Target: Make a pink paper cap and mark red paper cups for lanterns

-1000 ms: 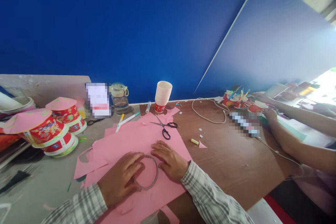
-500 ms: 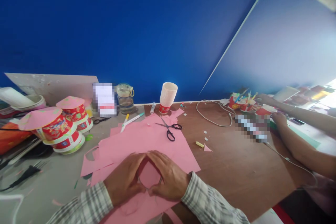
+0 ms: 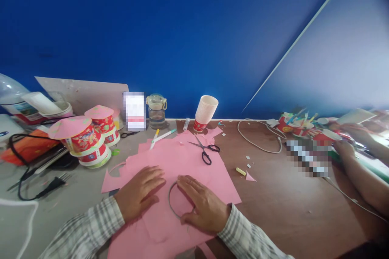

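Observation:
A thin grey ring lies flat on stacked sheets of pink paper. My right hand spans the ring from the right, fingertips on its upper edge and thumb at its lower edge; the palm hides its right side. To the left of the ring, my left hand lies over the pink paper, fingers stretched out and nothing in them. Black-handled scissors rest with blades spread on the paper's far part. Two capped markers lie at its back edge.
Cup models with pink cone tops stand at left, near a black plug. Behind are a phone, a water jar and stacked paper cups. At right lie a power strip, a cable and another person's hand.
My left hand has come off the ring and moved left, its fingers now spread. My right hand stays at the ring. The view has shifted leftward.

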{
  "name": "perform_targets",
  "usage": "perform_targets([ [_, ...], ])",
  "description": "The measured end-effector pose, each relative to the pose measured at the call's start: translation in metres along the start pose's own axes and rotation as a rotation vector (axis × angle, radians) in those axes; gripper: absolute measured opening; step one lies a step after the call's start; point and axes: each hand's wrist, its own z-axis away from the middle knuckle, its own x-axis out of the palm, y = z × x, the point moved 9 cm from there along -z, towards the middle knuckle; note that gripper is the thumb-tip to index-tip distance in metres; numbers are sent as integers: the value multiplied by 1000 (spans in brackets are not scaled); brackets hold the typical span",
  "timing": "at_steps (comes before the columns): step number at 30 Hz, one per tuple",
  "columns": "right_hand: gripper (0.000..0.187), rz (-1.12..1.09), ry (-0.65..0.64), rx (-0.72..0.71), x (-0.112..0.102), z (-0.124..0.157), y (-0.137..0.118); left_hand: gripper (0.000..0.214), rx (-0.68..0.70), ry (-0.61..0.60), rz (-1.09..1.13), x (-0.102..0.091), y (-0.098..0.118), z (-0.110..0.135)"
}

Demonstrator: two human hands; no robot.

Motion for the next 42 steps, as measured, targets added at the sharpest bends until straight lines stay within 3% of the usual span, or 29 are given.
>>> perform_targets([
  [21, 75, 3, -69, 77, 3, 3, 4, 44, 21, 3, -2, 0, 4, -2],
  [42, 75, 30, -9, 41, 4, 0, 5, 43, 15, 2, -31, 0, 4, -3],
])
